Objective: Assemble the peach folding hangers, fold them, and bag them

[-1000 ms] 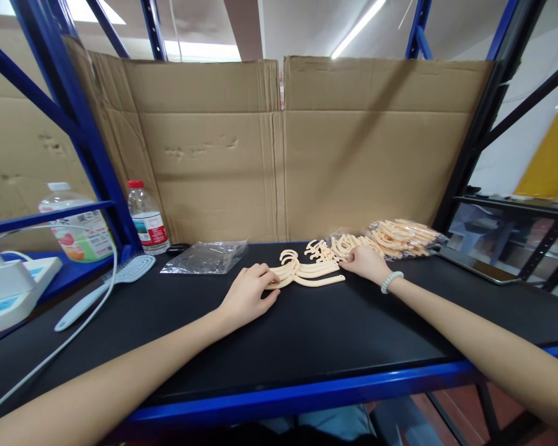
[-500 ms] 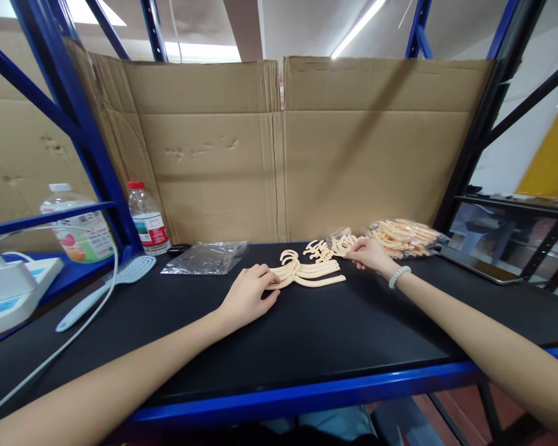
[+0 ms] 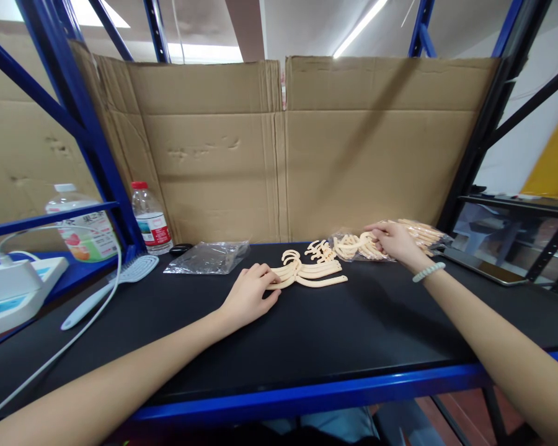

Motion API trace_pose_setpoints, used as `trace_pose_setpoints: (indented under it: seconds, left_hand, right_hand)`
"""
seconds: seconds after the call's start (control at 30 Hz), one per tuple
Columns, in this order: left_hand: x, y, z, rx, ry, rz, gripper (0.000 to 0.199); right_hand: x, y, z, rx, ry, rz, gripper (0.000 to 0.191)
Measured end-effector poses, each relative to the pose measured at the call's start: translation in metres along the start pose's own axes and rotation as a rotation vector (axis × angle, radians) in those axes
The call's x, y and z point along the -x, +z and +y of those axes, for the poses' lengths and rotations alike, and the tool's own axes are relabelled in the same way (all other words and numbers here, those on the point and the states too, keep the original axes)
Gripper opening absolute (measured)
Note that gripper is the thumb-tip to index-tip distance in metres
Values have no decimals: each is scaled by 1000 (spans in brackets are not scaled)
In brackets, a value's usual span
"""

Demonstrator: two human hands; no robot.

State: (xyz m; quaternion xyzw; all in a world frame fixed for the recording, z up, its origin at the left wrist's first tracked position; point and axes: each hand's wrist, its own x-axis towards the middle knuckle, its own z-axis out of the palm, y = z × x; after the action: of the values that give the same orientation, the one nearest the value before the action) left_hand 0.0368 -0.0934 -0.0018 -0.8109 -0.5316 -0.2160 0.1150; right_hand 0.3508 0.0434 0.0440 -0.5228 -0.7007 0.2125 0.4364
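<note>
A: What is found closest on the surface?

B: The left hand. It is rested at the left ends of a few pale hangers. The fingers are bent over the ends, and the thumb is held a little apart. Whether the ends are pinched or only touched cannot be told.

A: How are the hangers laid?

B: Side by side, in a small bunch in the middle. Their hooks are pointed toward the back. At the right end, the front arm is set a bit apart from the others.

A: And past them?

B: A little pile of small hooks is seen just behind. To its right, a heap of curved pieces is spread near some shiny plastic.

A: What about the right hand?

B: It is held over the right side of that heap, with the fingertips bent down. A curved piece is seen at the fingertips, but whether it is pinched cannot be told. Just beyond, long pale pieces are packed in a clear bag.

A: Is much done?

B: Only a little, it seems. One bunch is laid out neatly. Many pieces are left in the heap and in the clear bag.

A: What else is seen farther back?

B: A flat plastic sheet is laid on the left, near a bottle with a red cap. Behind everything, tall cardboard is stood up like a wall.
</note>
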Motion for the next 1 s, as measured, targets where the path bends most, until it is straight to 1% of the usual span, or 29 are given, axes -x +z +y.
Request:
trace_pose_setpoints:
  seconds: [0.07, 0.13, 0.2, 0.3, 0.33, 0.4, 0.5, 0.67, 0.73, 0.77, 0.9, 0.93, 1.0]
  left_hand:
    - [0, 0, 0, 12, 2, -1, 12]
    - [-1, 1, -1, 23, 6, -3, 11]
    - [-1, 2, -2, 38, 3, -5, 10]
    - [-1, 4, -3, 81, -11, -3, 8]
    - [-2, 5, -3, 95, -15, -4, 7]
    - [-2, 5, -3, 116, -13, -9, 7]
    - [-2, 5, -2, 149, -8, -7, 6]
    - [-2, 6, -3, 192, 9, 13, 4]
    - [-2, 7, -4, 204, 7, 34, 3]
    - [-2, 7, -4, 208, 0, 41, 3]
    - [-2, 9, -5, 231, -65, 56, 6]
    - [-2, 9, -5, 244, -80, 66, 6]
    - [-1, 10, -5, 276, -97, 91, 6]
  right_hand:
    - [2, 6, 4, -72, 63, -155, 30]
    - [4, 15, 7, -121, 71, -284, 24]
    - [7, 22, 8, -145, 107, -370, 19]
    - [13, 27, 3, -162, 248, -449, 17]
    - [14, 28, 1, -175, 288, -466, 17]
    - [17, 27, -3, -220, 314, -494, 18]
    - [19, 25, -4, -323, 304, -535, 17]
    - [23, 25, -4, -440, 277, -647, 28]
    - [24, 27, -5, -498, 257, -697, 24]
    - [24, 27, -5, -517, 243, -692, 22]
    - [20, 28, -5, -521, 152, -545, 23]
    - [20, 28, -5, -532, 140, -546, 24]
    - [20, 28, -6, -576, 143, -607, 26]
